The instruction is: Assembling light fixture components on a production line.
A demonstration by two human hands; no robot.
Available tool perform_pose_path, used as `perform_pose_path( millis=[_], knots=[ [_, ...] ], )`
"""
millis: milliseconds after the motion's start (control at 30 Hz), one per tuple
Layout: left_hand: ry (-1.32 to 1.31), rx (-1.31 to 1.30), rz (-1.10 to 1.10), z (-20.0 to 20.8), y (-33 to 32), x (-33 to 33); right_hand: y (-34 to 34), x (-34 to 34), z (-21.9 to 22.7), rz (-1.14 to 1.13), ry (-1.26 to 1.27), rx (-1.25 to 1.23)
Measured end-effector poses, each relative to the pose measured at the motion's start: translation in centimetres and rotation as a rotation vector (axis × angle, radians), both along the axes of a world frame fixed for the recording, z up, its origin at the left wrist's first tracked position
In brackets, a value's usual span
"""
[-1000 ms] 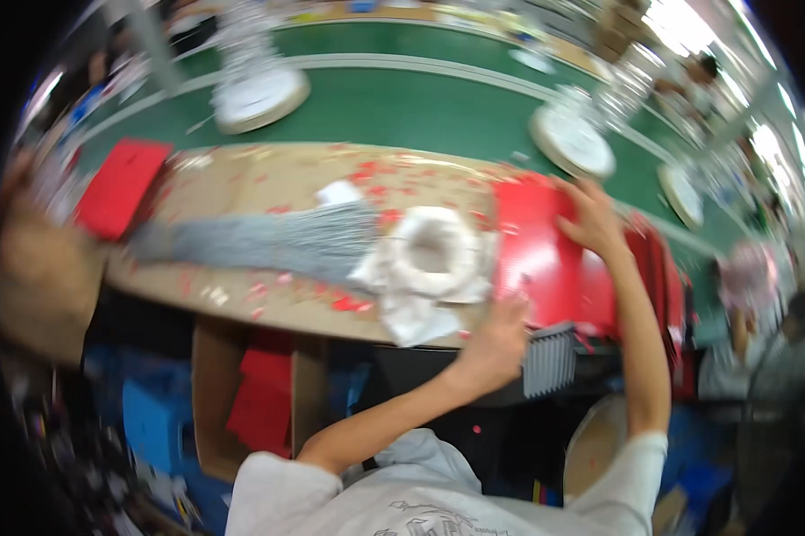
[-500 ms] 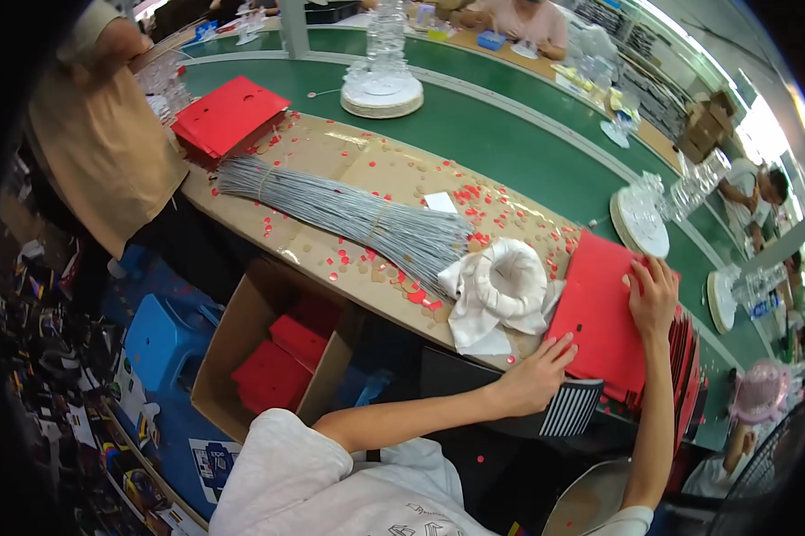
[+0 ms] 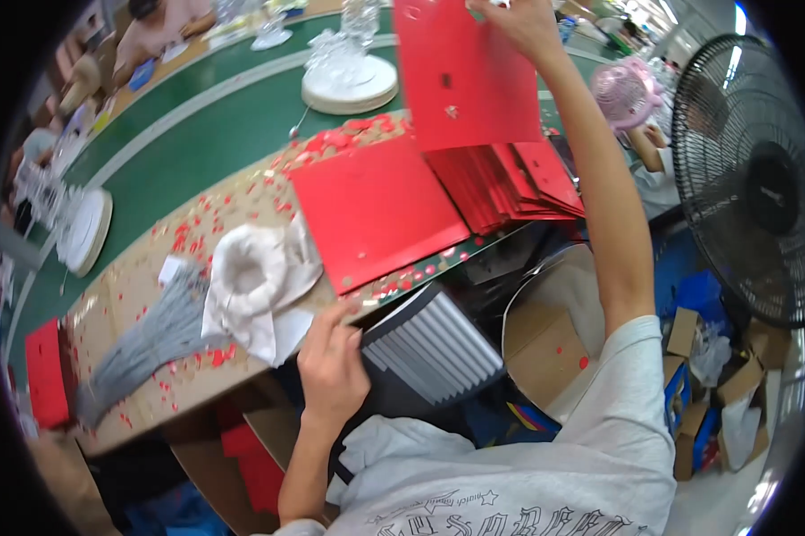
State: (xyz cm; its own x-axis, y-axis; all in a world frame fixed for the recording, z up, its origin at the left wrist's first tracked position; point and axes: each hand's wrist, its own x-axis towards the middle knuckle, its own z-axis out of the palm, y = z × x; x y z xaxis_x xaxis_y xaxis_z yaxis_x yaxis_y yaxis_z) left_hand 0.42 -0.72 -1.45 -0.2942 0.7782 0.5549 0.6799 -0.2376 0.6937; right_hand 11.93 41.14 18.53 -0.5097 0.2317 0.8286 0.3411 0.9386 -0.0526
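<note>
The right arm stretches from its grey sleeve nearly straight up the view, leaning a little to the left, with the wrist bent so that the right hand (image 3: 525, 25) points inward at the upper edge. Thumb and fingers pinch a red sheet (image 3: 474, 94) near its top, and the sheet hangs upright, its lower edge in front of a fanned row of red sheets (image 3: 501, 188). To the left of that row, another red piece (image 3: 380, 210) lies flat on the table (image 3: 121, 308)

The left arm is bent close to the body, its forearm rising steeply from the lower edge. The left hand (image 3: 334, 366) hovers by the table's near edge with its back showing and its fingers loosely curled; whether they hold anything cannot be told. Just beside its fingertips, on the right, is a grey ridged object (image 3: 434, 348), tilted, and beyond the hand lies a ring-shaped white cloth (image 3: 251, 277) on the table
</note>
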Motion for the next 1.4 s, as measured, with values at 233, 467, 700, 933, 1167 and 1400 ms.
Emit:
perform_pose_path(
  millis=[233, 467, 700, 933, 1167, 1400],
  knots=[
    [-0.372, -0.242, -0.008, 1.5, -1.2, -0.9, 7.3, 16.0, -9.4, -0.159, -0.364, -1.000],
    [-0.332, -0.312, 0.001, 1.6, -1.3, -0.7, 8.0, 17.8, -17.4, -0.316, -0.366, -1.022],
    [-0.154, -0.390, 0.131, 2.8, 0.5, -0.9, -5.4, 8.2, -10.9, -0.038, -0.124, -0.375],
    [-0.153, -0.359, 0.108, 1.4, 2.6, 0.1, -28.4, 5.7, -18.0, 0.524, -0.379, -0.327],
    [-0.083, -0.279, 0.151, 1.2, 2.1, 0.4, -30.2, 5.9, -19.2, 0.426, -0.204, -0.550],
    [-0.080, -0.264, 0.084, 0.9, 2.4, -0.3, -30.1, 5.5, -19.7, 0.464, -0.152, -0.714]
  ],
)
